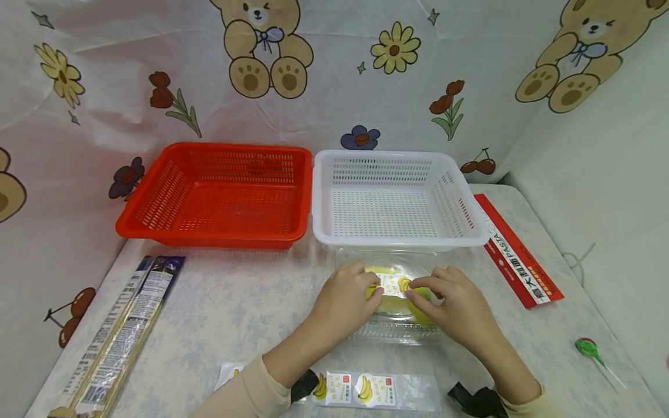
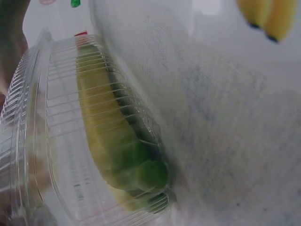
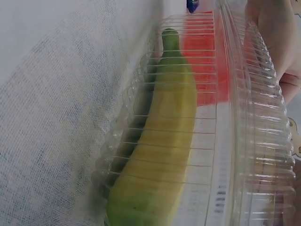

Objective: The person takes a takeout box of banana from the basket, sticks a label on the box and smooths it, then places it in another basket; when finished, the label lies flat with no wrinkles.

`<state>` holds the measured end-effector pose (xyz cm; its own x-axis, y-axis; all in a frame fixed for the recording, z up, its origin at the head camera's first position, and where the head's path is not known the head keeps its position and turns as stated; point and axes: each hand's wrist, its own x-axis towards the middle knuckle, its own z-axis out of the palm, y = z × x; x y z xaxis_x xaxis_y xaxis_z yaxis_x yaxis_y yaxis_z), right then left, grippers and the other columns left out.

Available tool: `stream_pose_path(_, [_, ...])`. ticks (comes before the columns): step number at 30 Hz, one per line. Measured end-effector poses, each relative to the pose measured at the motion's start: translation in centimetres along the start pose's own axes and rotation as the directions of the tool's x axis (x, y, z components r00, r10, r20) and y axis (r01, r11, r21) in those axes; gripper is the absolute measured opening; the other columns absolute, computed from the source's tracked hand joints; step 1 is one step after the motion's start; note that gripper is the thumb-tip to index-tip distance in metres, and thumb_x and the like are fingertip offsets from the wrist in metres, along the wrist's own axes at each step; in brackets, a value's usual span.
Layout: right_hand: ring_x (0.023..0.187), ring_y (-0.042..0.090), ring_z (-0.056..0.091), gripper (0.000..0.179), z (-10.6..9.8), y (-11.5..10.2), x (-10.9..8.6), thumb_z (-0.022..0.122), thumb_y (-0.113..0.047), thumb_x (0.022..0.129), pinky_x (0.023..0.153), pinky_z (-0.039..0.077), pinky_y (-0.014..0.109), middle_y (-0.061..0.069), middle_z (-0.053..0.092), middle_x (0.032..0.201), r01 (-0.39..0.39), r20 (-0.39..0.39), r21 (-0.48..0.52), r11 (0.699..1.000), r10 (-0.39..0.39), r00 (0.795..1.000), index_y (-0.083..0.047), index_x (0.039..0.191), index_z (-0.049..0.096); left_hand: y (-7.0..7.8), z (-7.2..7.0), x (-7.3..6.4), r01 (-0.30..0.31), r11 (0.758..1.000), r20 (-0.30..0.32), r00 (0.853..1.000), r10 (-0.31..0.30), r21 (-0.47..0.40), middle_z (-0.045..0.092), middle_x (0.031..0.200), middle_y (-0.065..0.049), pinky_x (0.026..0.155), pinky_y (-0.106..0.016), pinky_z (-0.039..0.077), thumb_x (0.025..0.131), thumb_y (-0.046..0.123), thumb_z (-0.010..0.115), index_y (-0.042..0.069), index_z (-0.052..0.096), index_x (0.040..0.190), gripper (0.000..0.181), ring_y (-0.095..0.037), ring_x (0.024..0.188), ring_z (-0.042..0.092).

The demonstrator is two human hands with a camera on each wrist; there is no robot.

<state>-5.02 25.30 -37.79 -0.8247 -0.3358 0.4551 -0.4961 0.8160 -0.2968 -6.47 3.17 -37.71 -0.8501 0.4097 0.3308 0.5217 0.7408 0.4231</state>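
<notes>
Between both hands is a white label with a banana picture, over the lid of a clear plastic clamshell box. My left hand pinches the label's left end. At its right end, my right hand pinches with thumb and forefinger. Whether the label touches the lid I cannot tell. Inside the closed box lie yellow-green bananas; one banana shows through the ribbed side in the right wrist view, and a banana bunch in the left wrist view.
A strip of banana labels lies at the front edge. Behind stand a red basket and a white basket. Long noodle packets lie left; a red pasta packet and a lollipop lie right.
</notes>
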Motion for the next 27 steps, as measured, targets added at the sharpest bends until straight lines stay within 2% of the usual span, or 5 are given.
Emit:
stream_pose_path(8, [0.071, 0.005, 0.035, 0.032, 0.3, 0.1, 0.2, 0.086, -0.034, 0.074, 0.057, 0.032, 0.021, -0.01, 0.046, 0.068, -0.044, 0.061, -0.034, 0.998, 0.046, 0.997, -0.018, 0.1, 0.077, 0.2, 0.2, 0.3, -0.025, 0.997, 0.033, 0.999, 0.022, 0.078, 0.069, 0.084, 0.001, 0.066, -0.026, 0.053, 0.09, 0.028, 0.069, 0.016, 0.079, 0.1, 0.018, -0.016, 0.076, 0.062])
stream_pose_path(13, [0.072, 0.007, 0.033, 0.036, 0.3, 0.3, 0.3, 0.085, -0.036, 0.075, 0.058, 0.031, 0.022, -0.009, 0.045, 0.069, -0.053, 0.096, -0.05, 0.997, 0.058, 0.994, -0.018, 0.105, 0.077, 0.2, 0.2, 0.5, -0.024, 0.996, 0.043, 0.999, 0.02, 0.091, 0.069, 0.085, 0.0, 0.067, -0.028, 0.054, 0.09, 0.029, 0.069, 0.016, 0.078, 0.105, 0.021, -0.017, 0.078, 0.064])
stream_pose_path(17, [0.071, 0.006, 0.032, 0.034, 0.2, 0.3, 0.1, 0.085, -0.035, 0.075, 0.058, 0.031, 0.021, -0.008, 0.045, 0.069, -0.055, 0.099, -0.035, 0.998, 0.059, 0.993, -0.019, 0.104, 0.078, 0.1, 0.1, 0.4, -0.016, 0.998, 0.058, 0.998, 0.013, 0.061, 0.069, 0.086, 0.0, 0.069, -0.028, 0.054, 0.09, 0.027, 0.07, 0.016, 0.078, 0.104, 0.02, -0.017, 0.079, 0.063])
stream_pose_path(22, [0.071, 0.005, 0.03, 0.032, 0.0, 0.4, 0.0, 0.086, -0.033, 0.075, 0.057, 0.031, 0.02, -0.009, 0.044, 0.068, -0.061, 0.097, -0.017, 0.998, 0.062, 0.993, -0.019, 0.104, 0.078, -0.1, -0.3, 0.2, -0.012, 1.0, 0.082, 0.997, 0.013, -0.012, 0.065, 0.082, 0.001, 0.069, -0.025, 0.05, 0.091, 0.024, 0.07, 0.014, 0.078, 0.101, 0.016, -0.014, 0.075, 0.056])
stream_pose_path(27, [0.073, 0.006, 0.036, 0.032, -0.5, 0.7, 0.1, 0.085, -0.028, 0.077, 0.059, 0.033, 0.022, -0.008, 0.046, 0.07, -0.066, 0.08, -0.005, 0.998, 0.066, 0.995, -0.016, 0.106, 0.077, -0.3, -0.9, -0.3, -0.027, 0.998, 0.076, 0.997, 0.032, -0.063, 0.061, 0.085, 0.002, 0.071, -0.022, 0.048, 0.093, 0.027, 0.068, 0.014, 0.076, 0.108, 0.021, -0.011, 0.078, 0.052])
